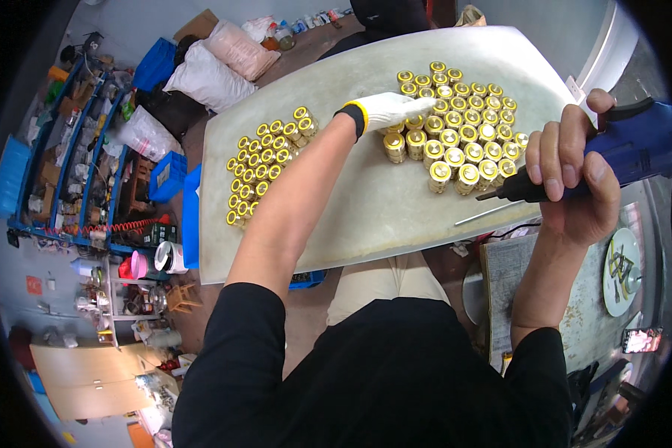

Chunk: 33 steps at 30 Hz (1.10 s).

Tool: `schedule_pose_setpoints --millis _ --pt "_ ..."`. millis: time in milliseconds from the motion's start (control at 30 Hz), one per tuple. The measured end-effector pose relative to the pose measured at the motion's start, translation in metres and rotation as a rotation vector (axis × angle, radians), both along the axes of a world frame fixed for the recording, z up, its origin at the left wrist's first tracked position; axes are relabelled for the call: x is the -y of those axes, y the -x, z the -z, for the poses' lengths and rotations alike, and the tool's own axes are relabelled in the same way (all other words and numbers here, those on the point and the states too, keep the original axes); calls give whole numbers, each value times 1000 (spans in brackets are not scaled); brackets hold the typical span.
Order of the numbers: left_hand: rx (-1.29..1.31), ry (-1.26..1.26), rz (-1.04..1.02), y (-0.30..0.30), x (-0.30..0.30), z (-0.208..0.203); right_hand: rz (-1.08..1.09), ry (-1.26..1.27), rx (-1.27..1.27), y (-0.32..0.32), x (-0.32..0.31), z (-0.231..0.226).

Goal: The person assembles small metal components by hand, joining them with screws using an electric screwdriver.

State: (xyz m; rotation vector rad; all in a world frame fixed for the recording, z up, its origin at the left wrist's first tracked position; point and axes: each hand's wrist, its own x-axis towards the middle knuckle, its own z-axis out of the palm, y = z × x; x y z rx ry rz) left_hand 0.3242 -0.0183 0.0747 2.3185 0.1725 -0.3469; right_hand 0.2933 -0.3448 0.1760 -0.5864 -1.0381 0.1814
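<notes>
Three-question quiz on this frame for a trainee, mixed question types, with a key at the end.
1. Which hand wears a white glove?
2. True or false: the blue-and-black power tool is held in the left hand.
3. On the table, the brass-coloured cylinders stand in how many groups? A) one B) two C) four

Key
1. The left hand; the right hand is bare.
2. False: the right hand grips the power tool.
3. B: a smaller group partly hidden by the left forearm, and a larger one by the gloved hand.
</notes>
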Motion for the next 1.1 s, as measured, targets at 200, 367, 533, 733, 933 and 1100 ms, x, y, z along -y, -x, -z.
schedule_pose_setpoints --millis 200,367,533,733,933,1100 --pt "-138 -214 108 16 4 -13 -4 34 -36 5 -5 2" --pt "-186 -160 202 55 16 -19 -10 75 -65 14 -16 4" --pt "-130 -194 314 98 15 -27 102 177 -44 25 -32 11" --pt "-204 -115 175 151 11 -23 99 221 -85 44 -62 28" --pt "405 -252 15 210 15 14 93 346 -156 62 -114 51" --pt "600 -302 -246 218 49 48 11 375 -158 57 -154 75"
